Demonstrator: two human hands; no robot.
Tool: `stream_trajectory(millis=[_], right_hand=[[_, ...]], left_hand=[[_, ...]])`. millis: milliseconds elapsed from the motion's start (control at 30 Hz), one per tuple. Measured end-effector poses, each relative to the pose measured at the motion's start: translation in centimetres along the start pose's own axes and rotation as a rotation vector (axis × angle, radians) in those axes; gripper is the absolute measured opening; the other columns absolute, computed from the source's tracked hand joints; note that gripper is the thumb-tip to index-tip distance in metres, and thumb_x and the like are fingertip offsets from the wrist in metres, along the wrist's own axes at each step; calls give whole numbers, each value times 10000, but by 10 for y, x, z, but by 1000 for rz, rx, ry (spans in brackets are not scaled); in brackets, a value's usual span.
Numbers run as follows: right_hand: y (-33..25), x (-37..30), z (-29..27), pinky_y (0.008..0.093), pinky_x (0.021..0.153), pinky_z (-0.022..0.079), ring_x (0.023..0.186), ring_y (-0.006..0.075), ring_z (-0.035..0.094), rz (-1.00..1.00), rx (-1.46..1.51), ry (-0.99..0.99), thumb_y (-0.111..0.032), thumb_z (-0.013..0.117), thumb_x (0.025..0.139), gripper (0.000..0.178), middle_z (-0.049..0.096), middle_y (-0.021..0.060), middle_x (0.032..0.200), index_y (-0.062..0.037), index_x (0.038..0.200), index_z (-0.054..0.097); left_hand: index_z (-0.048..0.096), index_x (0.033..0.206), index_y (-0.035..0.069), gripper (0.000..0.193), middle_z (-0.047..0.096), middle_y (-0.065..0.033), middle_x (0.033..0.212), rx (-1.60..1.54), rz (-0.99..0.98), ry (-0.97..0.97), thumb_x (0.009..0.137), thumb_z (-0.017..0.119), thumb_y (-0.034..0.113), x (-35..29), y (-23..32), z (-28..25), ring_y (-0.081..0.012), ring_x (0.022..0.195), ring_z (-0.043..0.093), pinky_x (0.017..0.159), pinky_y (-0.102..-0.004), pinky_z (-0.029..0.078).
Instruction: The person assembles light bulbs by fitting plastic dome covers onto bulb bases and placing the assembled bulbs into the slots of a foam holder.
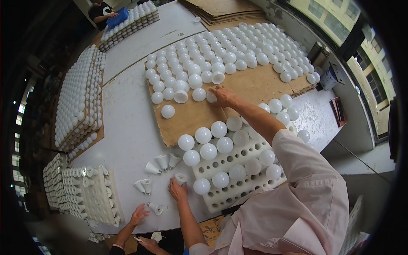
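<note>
My left hand (177, 190) is closed around a white LED bulb base (181, 178) just above the table. My right arm stretches forward over the brown cardboard sheet (191, 121). At its end, my right hand (222, 97) has its fingers on a white dome-shaped bulb cover (211, 97), partly hidden by the hand, at the near edge of the rows of covers (195, 70). Several loose bulb bases (161, 161) lie beside my left hand. Right of it, a white foam tray (216, 165) with round holes carries round white bulbs (208, 151).
A co-worker's open hand (138, 214) is near a loose bulb base (156, 208) at the lower left. Stacked trays of white bulbs (78, 102) and foam racks of bases (87, 187) line the left. Flat cardboard (221, 10) lies at the back; another person (102, 12) stands far left.
</note>
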State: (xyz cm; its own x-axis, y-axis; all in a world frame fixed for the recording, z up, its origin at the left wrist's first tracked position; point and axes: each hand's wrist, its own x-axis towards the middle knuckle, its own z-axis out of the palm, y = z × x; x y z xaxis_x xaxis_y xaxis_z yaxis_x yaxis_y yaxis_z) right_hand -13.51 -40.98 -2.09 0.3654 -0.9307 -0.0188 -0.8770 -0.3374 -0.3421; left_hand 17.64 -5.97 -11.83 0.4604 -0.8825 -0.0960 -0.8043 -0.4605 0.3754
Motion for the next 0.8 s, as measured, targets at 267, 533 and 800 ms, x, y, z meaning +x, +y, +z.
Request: stream_trajectory(millis=[267, 533, 800], right_hand=[[-5, -97, -56, 357, 809, 551, 943, 222, 619, 72, 1203, -104, -244, 748, 780, 789, 547, 157, 1138, -82, 1415, 308], [-61, -239, -44, 324, 695, 545, 947, 234, 636, -151, 1714, -393, -382, 836, 678, 822, 560, 122, 1150, -132, 1314, 378], [-101, -307, -38, 297, 613, 472, 856, 209, 621, -129, 1853, -431, -483, 791, 699, 783, 571, 118, 1132, -135, 1290, 413]], left_hand=[[540, 1129, -68, 440, 632, -206, 1094, -909, -345, 153, 754, 714, 85, -51, 24, -37, -291, 890, 645, 773, -388, 527], [494, 1177, -109, 548, 650, -277, 1046, -1674, 171, -529, 786, 726, 198, -108, 118, -108, -170, 626, 617, 470, -265, 453], [515, 1140, -131, 560, 653, -292, 995, -1673, 214, -757, 773, 758, 215, -140, 155, -102, -165, 611, 632, 426, -216, 433]])
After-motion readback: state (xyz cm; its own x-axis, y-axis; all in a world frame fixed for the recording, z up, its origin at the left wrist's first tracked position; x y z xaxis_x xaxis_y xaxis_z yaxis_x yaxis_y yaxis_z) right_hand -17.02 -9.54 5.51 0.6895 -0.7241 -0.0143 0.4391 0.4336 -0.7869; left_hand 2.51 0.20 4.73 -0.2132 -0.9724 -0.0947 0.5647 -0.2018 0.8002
